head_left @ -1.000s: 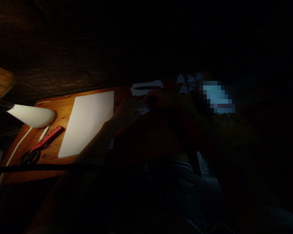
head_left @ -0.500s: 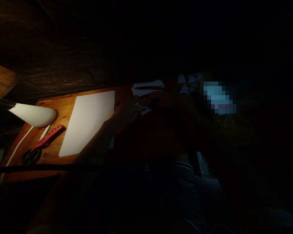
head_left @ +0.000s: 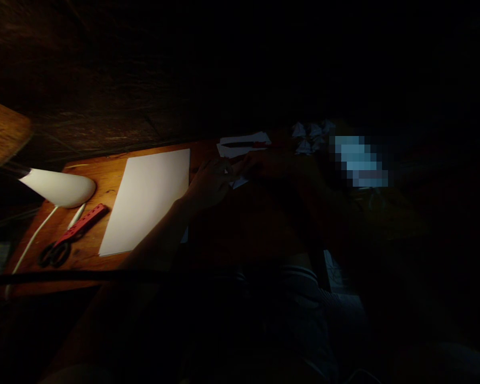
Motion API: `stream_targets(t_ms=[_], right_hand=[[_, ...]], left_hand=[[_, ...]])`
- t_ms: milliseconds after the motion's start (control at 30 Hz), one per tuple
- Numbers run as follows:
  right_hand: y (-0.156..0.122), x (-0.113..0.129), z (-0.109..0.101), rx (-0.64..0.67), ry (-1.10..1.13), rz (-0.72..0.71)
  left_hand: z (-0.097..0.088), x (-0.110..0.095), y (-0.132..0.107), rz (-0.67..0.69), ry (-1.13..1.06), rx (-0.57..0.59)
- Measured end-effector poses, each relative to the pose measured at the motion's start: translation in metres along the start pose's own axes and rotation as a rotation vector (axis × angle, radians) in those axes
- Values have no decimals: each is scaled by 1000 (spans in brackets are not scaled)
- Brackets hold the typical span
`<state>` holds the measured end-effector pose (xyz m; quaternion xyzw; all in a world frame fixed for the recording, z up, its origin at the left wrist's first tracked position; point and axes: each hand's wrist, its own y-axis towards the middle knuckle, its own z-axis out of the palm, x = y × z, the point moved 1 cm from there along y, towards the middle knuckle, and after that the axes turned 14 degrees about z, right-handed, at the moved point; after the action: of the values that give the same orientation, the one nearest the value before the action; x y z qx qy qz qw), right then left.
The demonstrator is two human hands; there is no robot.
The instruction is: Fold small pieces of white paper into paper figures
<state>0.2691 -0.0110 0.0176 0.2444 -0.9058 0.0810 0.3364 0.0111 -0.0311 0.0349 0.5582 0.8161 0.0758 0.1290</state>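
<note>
A small piece of folded white paper (head_left: 240, 183) lies mid-table, held between my two hands. My left hand (head_left: 211, 181) is on its left side, with its fingers bent over the paper and mostly hiding it. From the right, my right hand (head_left: 260, 161) reaches to the same paper, its fingers meeting those of the left. Deep shadow blurs the right hand's outline. Just beyond the hands, a dark-bladed knife with a red handle (head_left: 240, 144) rests on a small stack of cut white paper (head_left: 232, 152).
Large white sheets (head_left: 148, 200) lie left on the wooden table (head_left: 84, 256), under my left forearm. Further left are a white lamp (head_left: 64, 189), a red slotted strip (head_left: 88, 220) and black scissor-like loops (head_left: 54, 254). Several folded paper shapes (head_left: 304, 146) and a blurred bright screen (head_left: 358, 157) are right.
My fingers have drawn closer together over the small paper, so less of it shows. The whole view has shifted slightly; the other things lie as before.
</note>
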Motion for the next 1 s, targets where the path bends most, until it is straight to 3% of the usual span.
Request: stream_targets(t_ms=[233,533,1000], right_hand=[[5,-5,2,15,83,-57],[5,-4,2,24,121,-56],[-4,6,-2,-19,45,22]], left_hand=[[-2,5,-2,-1,-39,-10],[-19,2,-1,82,-123,15],[4,-3,3,17,-105,-4]])
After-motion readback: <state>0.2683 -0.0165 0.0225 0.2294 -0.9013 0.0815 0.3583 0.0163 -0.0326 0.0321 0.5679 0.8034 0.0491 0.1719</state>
